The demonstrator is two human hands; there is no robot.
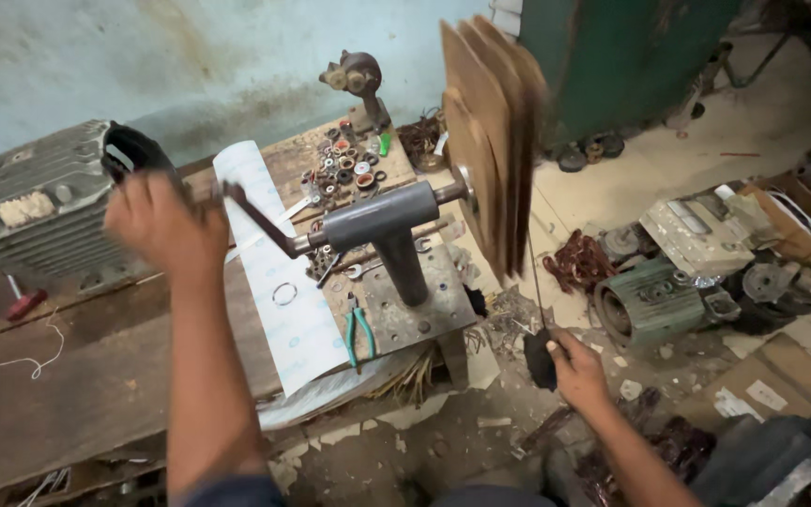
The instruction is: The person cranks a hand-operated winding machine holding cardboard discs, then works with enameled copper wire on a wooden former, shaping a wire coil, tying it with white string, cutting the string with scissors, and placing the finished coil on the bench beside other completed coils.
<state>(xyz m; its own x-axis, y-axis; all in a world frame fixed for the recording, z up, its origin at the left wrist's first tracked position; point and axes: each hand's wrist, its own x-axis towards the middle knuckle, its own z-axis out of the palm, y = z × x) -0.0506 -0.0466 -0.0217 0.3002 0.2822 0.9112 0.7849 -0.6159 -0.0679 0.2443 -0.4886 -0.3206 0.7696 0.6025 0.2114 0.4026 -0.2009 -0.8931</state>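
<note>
Left hand (pixel 163 223) grips the crank (pixel 257 218) at nine o'clock; right hand (pixel 576 369) pinches wire (pixel 534 286) at five — former (pixel 492 141) blurred, coil barely begun, most winding left.

Motor repair workshop, cluttered workbench (pixel 68 376), dismantled motors (pixel 654 300)
</note>
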